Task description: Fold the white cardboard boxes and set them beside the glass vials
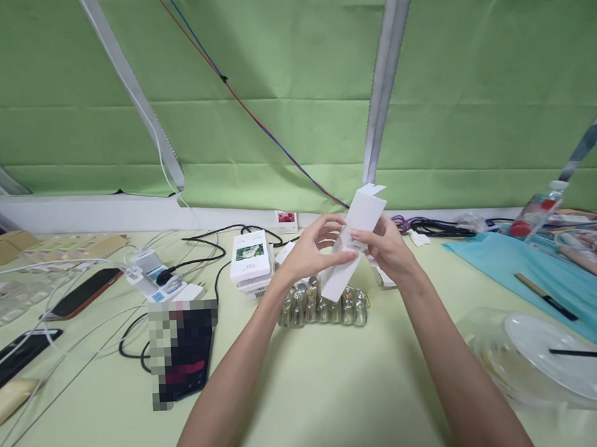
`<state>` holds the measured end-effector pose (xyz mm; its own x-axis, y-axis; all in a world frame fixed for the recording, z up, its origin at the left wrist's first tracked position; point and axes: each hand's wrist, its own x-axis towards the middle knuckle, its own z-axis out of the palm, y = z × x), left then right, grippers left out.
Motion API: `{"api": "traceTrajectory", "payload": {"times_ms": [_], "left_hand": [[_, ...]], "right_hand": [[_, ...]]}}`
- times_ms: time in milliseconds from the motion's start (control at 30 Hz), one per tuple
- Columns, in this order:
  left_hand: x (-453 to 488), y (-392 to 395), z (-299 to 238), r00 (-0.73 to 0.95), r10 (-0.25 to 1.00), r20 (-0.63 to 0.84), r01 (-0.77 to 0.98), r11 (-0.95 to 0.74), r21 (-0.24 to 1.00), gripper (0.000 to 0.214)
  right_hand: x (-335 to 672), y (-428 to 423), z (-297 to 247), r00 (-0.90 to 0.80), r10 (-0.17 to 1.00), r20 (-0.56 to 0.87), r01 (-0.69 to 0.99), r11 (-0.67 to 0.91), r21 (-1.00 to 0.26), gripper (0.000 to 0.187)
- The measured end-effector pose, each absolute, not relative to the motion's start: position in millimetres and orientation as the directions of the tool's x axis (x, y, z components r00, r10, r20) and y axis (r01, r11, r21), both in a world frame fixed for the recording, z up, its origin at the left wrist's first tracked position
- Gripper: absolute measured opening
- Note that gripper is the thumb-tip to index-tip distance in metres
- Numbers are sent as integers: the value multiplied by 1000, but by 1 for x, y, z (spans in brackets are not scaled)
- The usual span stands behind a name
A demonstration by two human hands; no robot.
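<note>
A white paper carton (364, 215) is held tilted between my two hands, above the table. Flaps stick out at its upper end. My left hand (314, 248) grips its left side, thumb across the lower face. On the right side my right hand (388, 249) pinches it, with the thumb on the front. Below the carton lies a row of several small clear glass bottles (336, 311), partly covered by it. To the left of my left hand stands a stack of white boxes (251, 260), the top one printed with a picture of white flowers.
Phones (86, 292) and a white power strip (154, 278) with tangled cables lie at the left. A clear plastic cup (506, 366) with a black straw is near right. Behind it are a blue cloth (500, 256), a cutter knife (545, 296) and a plastic bottle (538, 209).
</note>
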<state>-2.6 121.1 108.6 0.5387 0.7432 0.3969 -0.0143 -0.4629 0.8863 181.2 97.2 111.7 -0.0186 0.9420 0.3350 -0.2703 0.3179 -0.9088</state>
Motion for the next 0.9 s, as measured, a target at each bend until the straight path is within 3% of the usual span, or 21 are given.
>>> {"api": "traceTrajectory", "payload": {"times_ms": [367, 900], "left_hand": [[-6, 118, 115, 587, 725, 360, 32, -465, 885, 56], [-12, 117, 120, 596, 711, 373, 89, -521, 849, 55]], "right_hand": [[198, 99, 119, 148, 911, 385, -339, 412, -845, 72], [203, 99, 115, 45, 864, 502, -211, 500, -840, 62]]}}
